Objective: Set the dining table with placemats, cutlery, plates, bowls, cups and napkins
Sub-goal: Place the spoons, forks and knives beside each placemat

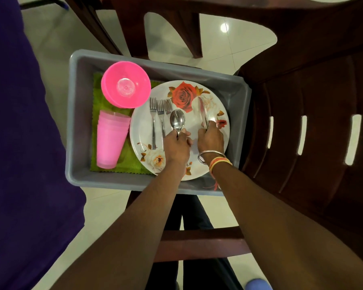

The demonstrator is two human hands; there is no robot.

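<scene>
Left grip (176,145) holds spoons (177,120), right grip (211,140) holds knives (203,110), over the plate (142,127).

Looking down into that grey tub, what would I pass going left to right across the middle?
Stacked pink cups → forks → spoons, gripped by the left hand → knives, gripped by the right hand.

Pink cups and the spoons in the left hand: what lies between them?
Forks lie side by side on the floral plate, between the stacked pink cups and the spoons that the left hand grips. The head view shows this.
</scene>
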